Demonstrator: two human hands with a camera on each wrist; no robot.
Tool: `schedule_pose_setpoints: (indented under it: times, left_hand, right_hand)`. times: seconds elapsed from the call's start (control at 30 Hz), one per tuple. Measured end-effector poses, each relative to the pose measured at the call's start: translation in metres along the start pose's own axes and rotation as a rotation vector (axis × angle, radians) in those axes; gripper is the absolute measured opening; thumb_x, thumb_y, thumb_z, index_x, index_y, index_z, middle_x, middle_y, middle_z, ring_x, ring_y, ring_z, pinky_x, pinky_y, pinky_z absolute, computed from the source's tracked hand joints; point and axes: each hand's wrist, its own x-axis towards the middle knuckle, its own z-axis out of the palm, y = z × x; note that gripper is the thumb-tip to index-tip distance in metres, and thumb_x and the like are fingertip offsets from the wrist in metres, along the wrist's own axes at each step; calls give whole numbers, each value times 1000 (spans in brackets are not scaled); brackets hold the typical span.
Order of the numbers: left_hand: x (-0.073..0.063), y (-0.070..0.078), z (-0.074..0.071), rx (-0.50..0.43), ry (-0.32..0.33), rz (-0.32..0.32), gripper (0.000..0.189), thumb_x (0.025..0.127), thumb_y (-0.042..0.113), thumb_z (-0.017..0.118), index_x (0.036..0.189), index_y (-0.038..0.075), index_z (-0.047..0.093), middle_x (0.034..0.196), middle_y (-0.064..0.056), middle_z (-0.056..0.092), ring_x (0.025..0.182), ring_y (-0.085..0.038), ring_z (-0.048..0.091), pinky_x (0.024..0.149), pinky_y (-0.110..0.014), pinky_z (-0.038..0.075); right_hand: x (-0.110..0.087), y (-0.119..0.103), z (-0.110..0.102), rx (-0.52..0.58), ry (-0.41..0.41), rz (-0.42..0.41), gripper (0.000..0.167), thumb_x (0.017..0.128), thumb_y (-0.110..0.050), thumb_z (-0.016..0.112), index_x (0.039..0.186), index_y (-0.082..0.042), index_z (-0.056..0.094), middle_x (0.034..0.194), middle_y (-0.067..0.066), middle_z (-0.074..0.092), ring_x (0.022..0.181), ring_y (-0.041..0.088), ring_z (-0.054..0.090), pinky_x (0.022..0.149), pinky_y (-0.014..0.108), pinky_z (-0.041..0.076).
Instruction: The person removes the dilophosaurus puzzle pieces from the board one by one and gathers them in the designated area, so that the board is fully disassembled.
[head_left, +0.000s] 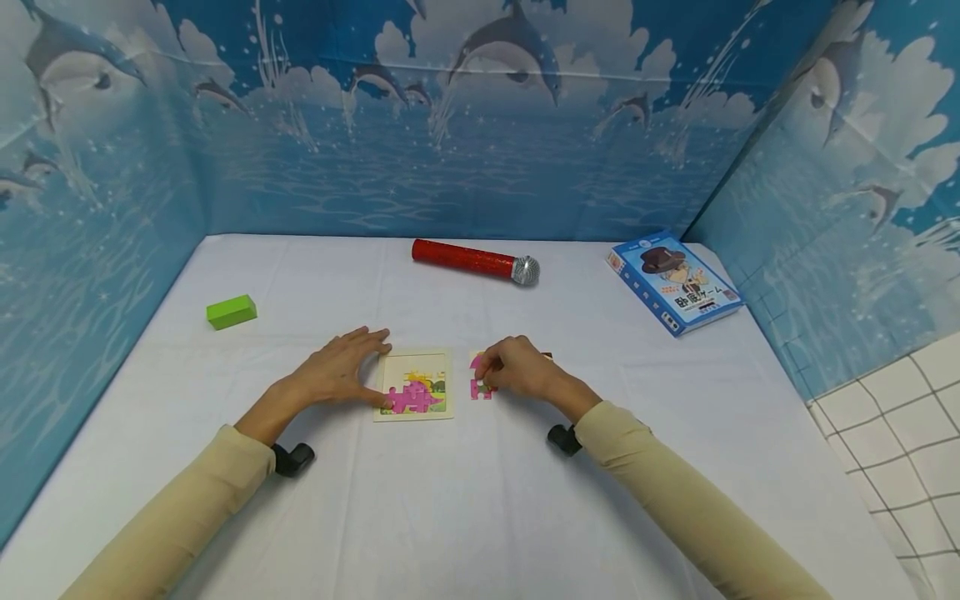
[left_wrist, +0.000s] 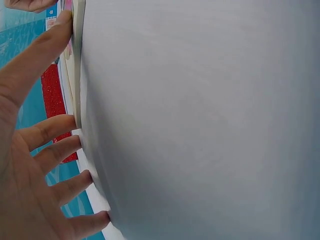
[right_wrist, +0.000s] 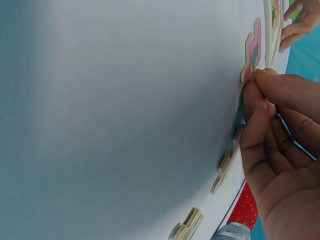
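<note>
A square wooden jigsaw board (head_left: 451,385) lies on the white table, partly filled with pink dinosaur pieces (head_left: 414,397). At its left side is my left hand (head_left: 335,368), fingers spread; its thumb rests on the board's lower left, and other fingertips touch near the upper edge. To the right of the board, my right hand (head_left: 517,367) pinches a puzzle piece (right_wrist: 251,55) between thumb and fingertips. Pink loose pieces (head_left: 482,393) lie by these fingers. In the right wrist view, more loose pieces (right_wrist: 188,225) lie beyond the hand, some hidden behind it.
A red microphone (head_left: 472,259) with a silver head lies behind the board. At the back right is a blue game box (head_left: 678,283), and at the left a green block (head_left: 231,312). A dolphin-print curtain (head_left: 450,167) stands around the table's back and sides.
</note>
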Motion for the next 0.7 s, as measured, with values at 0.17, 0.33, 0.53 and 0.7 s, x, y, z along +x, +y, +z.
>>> schedule_pose_setpoints:
  times: [0.17, 0.33, 0.53, 0.7]
  left_hand:
    - [0, 0, 1, 1, -3, -5, 88, 69, 53, 84, 138, 7, 56, 157, -12, 35, 146, -37, 21, 116, -61, 15]
    - [-1, 1, 1, 1, 0, -6, 87, 69, 53, 85, 138, 7, 56, 157, -11, 35, 146, -36, 21, 116, -61, 15]
    - [-2, 2, 1, 4, -2, -11, 89, 68, 54, 84, 138, 7, 55, 157, -11, 35, 147, -36, 21, 116, -60, 15]
    - [-1, 4, 1, 4, -8, -14, 90, 69, 55, 83, 139, 7, 54, 157, -11, 34, 147, -36, 20, 116, -61, 16]
  right_hand:
    - [0, 0, -1, 38, 0, -20, 11, 91, -4, 66, 96, -10, 73, 94, -2, 68, 82, 15, 58, 72, 25, 53]
    - [4, -5, 2, 33, 21, -53, 11, 92, -7, 68, 101, -10, 74, 99, -2, 68, 86, 15, 58, 75, 25, 53]
    - [12, -17, 11, 20, 20, -75, 19, 91, -6, 68, 110, -8, 74, 104, -1, 69, 83, 13, 57, 71, 23, 52]
    - [18, -27, 19, 10, -1, -80, 28, 91, -6, 67, 119, -8, 71, 109, 2, 68, 74, 13, 55, 58, 24, 50]
